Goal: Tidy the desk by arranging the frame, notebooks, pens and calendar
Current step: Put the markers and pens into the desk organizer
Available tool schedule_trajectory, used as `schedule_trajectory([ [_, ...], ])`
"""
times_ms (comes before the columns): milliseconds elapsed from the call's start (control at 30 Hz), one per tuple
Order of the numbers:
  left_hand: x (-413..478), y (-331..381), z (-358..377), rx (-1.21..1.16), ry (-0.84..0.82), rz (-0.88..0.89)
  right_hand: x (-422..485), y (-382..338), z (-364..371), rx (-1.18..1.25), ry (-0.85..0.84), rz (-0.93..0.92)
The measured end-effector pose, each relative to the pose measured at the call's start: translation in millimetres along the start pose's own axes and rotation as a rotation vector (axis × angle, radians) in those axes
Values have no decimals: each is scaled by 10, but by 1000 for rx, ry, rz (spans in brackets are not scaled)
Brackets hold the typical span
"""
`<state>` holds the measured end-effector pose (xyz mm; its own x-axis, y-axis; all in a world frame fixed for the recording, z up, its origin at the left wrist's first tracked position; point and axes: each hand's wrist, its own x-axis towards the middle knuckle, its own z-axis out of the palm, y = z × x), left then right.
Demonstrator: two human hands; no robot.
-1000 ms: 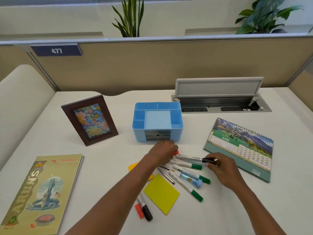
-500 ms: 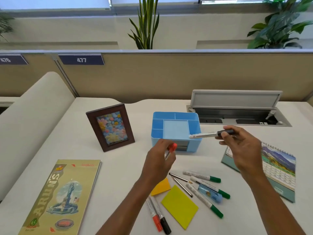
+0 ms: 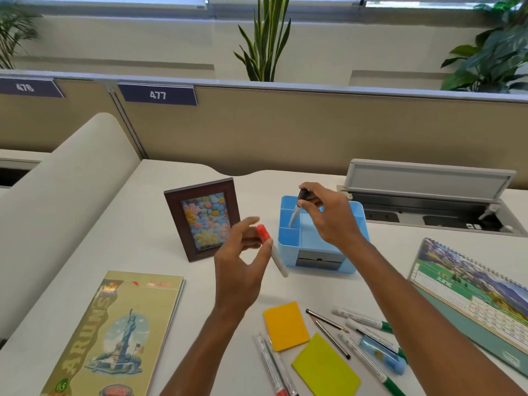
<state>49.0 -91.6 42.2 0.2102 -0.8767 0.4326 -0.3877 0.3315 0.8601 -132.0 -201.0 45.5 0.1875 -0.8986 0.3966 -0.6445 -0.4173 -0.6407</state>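
The right hand (image 3: 331, 218) hangs over a light blue plastic desk organiser (image 3: 314, 238), its fingertips pinching the black cap end of a white marker (image 3: 295, 215). The marker points steeply down from the hand, with its lower end inside one of the narrow compartments on the organiser's left side. The left hand (image 3: 240, 270) is raised just left of the organiser, with its thumb and curled fingers gripping a white marker with a red cap (image 3: 278, 262). This marker is tilted, cap up and barrel slanting down towards the organiser's front corner.

Just beyond the left hand stands a dark brown wooden picture frame (image 3: 204, 221), upright and leaning back, showing a picture of pastel flowers. Left of the left forearm and nearer the person, an olive-green notebook with a Statue of Liberty cover (image 3: 114, 335) lies flat on the white desk (image 3: 143, 224). Right of the right forearm lies a spiral-bound desk calendar with a mountain photo (image 3: 474, 295).

Between the two forearms the loose things lie scattered:
- an orange sticky note (image 3: 285, 327) and a yellow-green one (image 3: 325, 367)
- two dark pencils (image 3: 328, 330)
- several white markers with green caps (image 3: 363, 320)
- a small pale blue item (image 3: 383, 355)
- two more white markers (image 3: 274, 364) nearer the left forearm

Beyond the right hand, a grey cable box with its lid raised (image 3: 428, 178) is set into the desk
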Motion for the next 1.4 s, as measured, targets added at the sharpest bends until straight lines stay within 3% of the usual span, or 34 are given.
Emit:
schedule_trajectory([
  [200,538,85,116,-22,68,102,-50,147,168,-191,-229,27],
  [367,816,-45,289,70,73,204,-65,193,163,-250,-260,6],
  [667,693,-575,617,314,-259,353,-57,225,105,-153,-279,50],
  [900,461,-755,694,345,-329,244,-81,233,14,-63,-290,144],
  [1067,448,-737,737,335,-303,188,-605,231,-479,-30,-163,240],
  [1300,130,-525,659,403,-140,258,-1491,568,-973,-501,-658,463],
  [1400,-404,-367,727,362,-285,338,-1699,773,-939,-512,-722,516],
])
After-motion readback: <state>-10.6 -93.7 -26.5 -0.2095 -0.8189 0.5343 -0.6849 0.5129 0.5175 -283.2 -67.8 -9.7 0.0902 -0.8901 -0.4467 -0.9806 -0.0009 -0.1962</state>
